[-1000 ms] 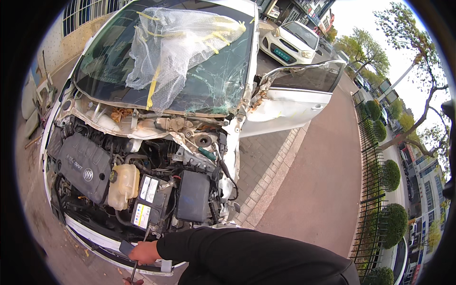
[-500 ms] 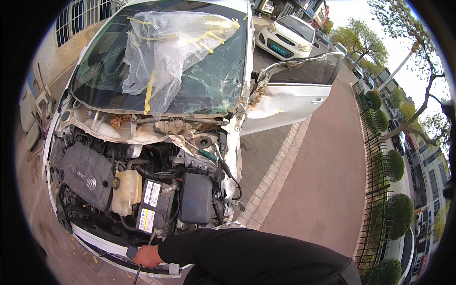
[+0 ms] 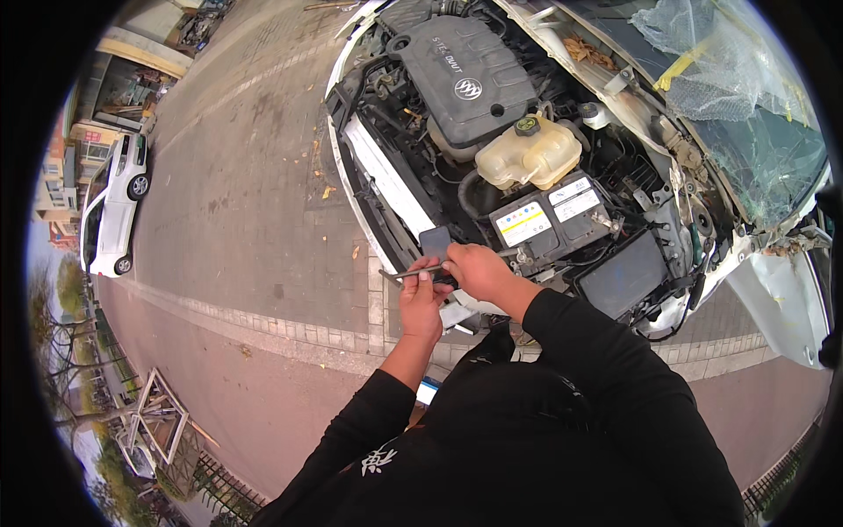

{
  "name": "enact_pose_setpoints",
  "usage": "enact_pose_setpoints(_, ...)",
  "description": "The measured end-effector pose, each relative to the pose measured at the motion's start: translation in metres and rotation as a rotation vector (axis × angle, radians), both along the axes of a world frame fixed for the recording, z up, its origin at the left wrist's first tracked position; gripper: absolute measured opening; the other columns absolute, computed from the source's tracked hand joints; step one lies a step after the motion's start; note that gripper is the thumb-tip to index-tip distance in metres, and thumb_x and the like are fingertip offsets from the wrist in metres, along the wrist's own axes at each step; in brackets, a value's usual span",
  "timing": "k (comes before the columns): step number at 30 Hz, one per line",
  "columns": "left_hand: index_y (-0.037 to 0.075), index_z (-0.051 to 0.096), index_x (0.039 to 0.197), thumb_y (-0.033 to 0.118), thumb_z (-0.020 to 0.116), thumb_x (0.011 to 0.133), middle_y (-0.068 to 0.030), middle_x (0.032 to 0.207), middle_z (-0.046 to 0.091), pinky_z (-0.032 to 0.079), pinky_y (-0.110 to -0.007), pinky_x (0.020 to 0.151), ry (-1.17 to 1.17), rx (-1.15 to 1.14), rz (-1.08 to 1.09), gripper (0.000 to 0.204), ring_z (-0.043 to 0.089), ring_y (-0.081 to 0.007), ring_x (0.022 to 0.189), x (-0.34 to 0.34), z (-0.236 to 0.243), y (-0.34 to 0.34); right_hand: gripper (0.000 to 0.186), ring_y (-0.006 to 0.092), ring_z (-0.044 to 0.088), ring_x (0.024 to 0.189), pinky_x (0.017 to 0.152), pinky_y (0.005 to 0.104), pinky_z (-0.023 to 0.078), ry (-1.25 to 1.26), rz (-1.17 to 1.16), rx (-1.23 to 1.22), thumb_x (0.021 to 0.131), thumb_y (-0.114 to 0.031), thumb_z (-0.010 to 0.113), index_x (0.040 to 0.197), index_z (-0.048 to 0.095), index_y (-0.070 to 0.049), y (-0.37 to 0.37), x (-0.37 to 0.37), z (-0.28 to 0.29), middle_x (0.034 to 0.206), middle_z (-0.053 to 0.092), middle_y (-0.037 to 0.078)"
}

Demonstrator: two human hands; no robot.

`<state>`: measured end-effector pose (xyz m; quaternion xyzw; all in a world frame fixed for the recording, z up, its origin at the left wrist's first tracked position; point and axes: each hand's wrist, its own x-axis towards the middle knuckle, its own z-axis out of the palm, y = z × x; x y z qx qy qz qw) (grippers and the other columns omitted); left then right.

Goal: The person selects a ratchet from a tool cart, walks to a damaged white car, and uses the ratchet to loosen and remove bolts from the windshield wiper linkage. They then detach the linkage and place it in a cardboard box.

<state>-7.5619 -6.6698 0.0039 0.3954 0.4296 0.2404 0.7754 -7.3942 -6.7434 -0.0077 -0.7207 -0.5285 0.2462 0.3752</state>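
Note:
My left hand [image 3: 420,303] has its fingers closed around a thin dark metal rod [image 3: 404,274], whose slightly bent end sticks out to the left. My right hand [image 3: 479,270] grips the same rod just to the right, close against the left hand. Beside the right fingers a flat dark rectangular piece [image 3: 434,239] stands up; its kind and whether I hold it cannot be made out. Both hands are over the front edge of a white car's open engine bay, near the battery [image 3: 527,224] and a white front crossbar [image 3: 386,173].
A yellowed coolant tank [image 3: 527,154], a dark engine cover [image 3: 465,79] and a black box [image 3: 622,274] fill the bay. The cracked windshield [image 3: 764,162] carries bubble wrap. Paving [image 3: 255,176] stretches left toward a parked white car [image 3: 114,206] and a metal frame [image 3: 158,417].
The view has swung left and down over the engine bay's front edge. My left hand has come into view and closed on the rod that the right hand was holding.

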Motion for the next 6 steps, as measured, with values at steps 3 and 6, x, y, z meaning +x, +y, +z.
enact_pose_setpoints(3,0.009,0.061,0.144,0.024,0.06,0.117,-0.0076,0.142,0.071,0.058,-0.026,0.076,0.008,-0.045,0.105,0.031,0.071,-0.0089,0.081,0.004,-0.011,-0.005,0.025,0.0461,0.069,0.103,0.091,0.0576,0.053,-0.041,0.031,0.017,0.095,-0.018,0.074,0.11,0.057,-0.005,-0.011,-0.006,0.0,0.101,0.073,0.022)
enact_pose_setpoints(6,0.011,0.059,0.142,0.03,0.068,0.113,-0.0075,0.142,0.071,0.061,-0.029,0.077,0.133,-0.125,0.187,0.036,0.07,-0.0112,0.078,0.005,-0.026,-0.001,0.035,0.0446,0.068,0.11,0.097,0.0543,0.053,-0.086,0.011,-0.068,0.089,-0.018,0.079,0.115,0.058,-0.007,-0.007,-0.012,-0.002,0.116,0.071,0.021)
